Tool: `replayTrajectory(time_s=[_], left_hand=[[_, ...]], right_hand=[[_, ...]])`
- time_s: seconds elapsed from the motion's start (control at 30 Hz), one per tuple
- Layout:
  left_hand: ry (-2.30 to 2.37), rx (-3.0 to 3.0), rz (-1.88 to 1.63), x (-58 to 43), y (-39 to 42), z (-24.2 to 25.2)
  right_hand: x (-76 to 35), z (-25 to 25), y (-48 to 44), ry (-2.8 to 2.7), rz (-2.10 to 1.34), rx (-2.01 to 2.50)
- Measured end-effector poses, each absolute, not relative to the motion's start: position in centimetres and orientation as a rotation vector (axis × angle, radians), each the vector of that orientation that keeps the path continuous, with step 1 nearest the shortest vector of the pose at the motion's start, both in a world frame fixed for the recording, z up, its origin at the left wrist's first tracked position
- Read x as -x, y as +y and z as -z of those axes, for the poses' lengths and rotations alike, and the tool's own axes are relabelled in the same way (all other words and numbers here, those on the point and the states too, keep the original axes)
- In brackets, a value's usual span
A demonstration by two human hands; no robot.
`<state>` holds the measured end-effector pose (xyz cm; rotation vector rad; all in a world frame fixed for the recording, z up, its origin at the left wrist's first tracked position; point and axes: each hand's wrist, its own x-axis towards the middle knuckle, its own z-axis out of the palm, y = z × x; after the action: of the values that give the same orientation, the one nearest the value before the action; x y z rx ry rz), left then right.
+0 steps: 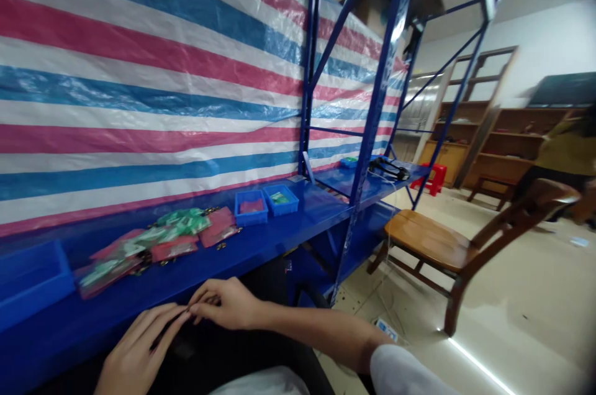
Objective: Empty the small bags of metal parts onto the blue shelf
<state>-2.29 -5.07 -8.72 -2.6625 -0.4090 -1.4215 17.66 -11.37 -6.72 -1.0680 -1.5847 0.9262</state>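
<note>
My left hand and my right hand meet at the fingertips over my dark-clothed lap, just before the blue shelf's front edge. Both are closed in a pinch. A tiny dark spot shows where the fingertips join, too small and blurred to name. On the shelf beyond lies a pile of red packets with green-and-clear plastic packets heaped on top. Small dark and brassy pieces are scattered around them.
A blue bin stands at the left. Two small blue trays, one with a red packet and one with green packets, sit farther right. Blue rack posts rise beside a wooden chair. A person is at the far right.
</note>
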Motion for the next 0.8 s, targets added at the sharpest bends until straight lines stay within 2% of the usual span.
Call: replayTrajectory(time_s=[0.3,0.5,0.8], left_hand=[[-0.818,2.879,1.447,1.6,-7.8,7.0],[-0.968,2.929,1.489,2.0,-8.7,6.5],[-0.923,2.958,1.476,1.9,-8.8,6.2]], right_hand=[[-17.8,5.5,-12.5,-1.756,-0.639,1.121],[-17.1,4.6,-13.4,-1.724,-0.708,1.090],[-16.9,4.9,-13.5,-1.738,-0.719,1.076]])
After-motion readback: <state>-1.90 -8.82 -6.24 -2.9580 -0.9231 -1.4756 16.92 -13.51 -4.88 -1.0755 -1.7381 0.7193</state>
